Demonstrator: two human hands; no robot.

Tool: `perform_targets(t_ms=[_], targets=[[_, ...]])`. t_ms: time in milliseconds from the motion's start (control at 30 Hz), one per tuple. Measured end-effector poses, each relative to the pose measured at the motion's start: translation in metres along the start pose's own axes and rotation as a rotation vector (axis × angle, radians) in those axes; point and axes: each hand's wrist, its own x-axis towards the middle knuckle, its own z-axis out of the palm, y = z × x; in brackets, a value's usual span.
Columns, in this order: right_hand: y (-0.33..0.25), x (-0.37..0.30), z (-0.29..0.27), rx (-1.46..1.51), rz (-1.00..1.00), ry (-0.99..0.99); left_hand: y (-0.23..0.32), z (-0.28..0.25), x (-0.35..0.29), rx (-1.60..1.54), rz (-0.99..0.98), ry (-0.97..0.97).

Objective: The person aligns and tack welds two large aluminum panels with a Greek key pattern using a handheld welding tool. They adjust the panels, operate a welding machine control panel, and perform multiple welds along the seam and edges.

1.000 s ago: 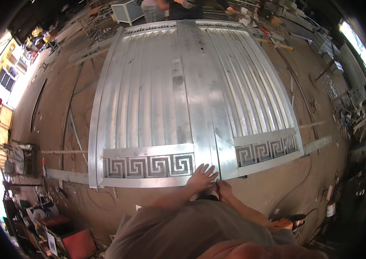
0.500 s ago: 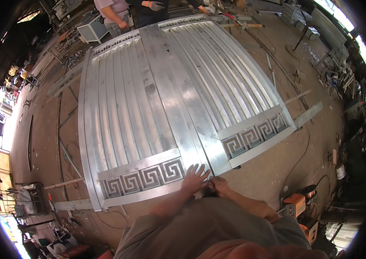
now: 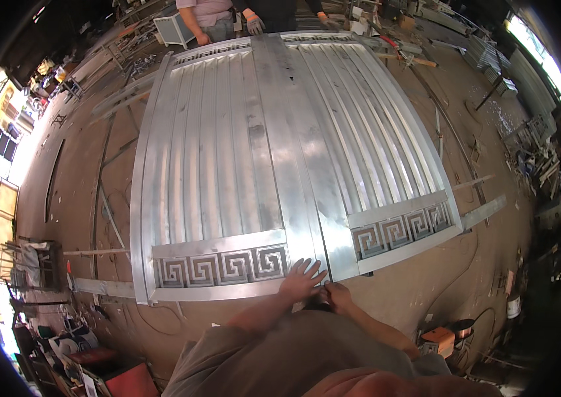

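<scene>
No packages, labels, signs or screens — none discernible.

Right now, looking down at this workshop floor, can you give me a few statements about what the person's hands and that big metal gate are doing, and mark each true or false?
1. The left hand lies flat, fingers spread, on the near edge of the metal gate. True.
2. The gate stands upright against a wall. False: it lies flat on the floor.
3. The right hand is beside the left hand at the gate's near edge. True.
4. The gate's near panels are plain sheet. False: they carry a square spiral pattern.
5. Other people stand at the far end. True.
</scene>
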Motion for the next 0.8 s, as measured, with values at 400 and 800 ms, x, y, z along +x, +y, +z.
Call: perform_targets(t_ms=[400, 800], targets=[[0.079, 0.078, -0.077, -0.719, -0.621, -0.208, 0.0, 0.001, -0.001, 0.039, 0.006, -0.063], [0.016, 0.021, -0.028, 0.053, 0.04, -0.055, 0.0, 0.001, -0.003, 0.089, 0.036, 0.007]])
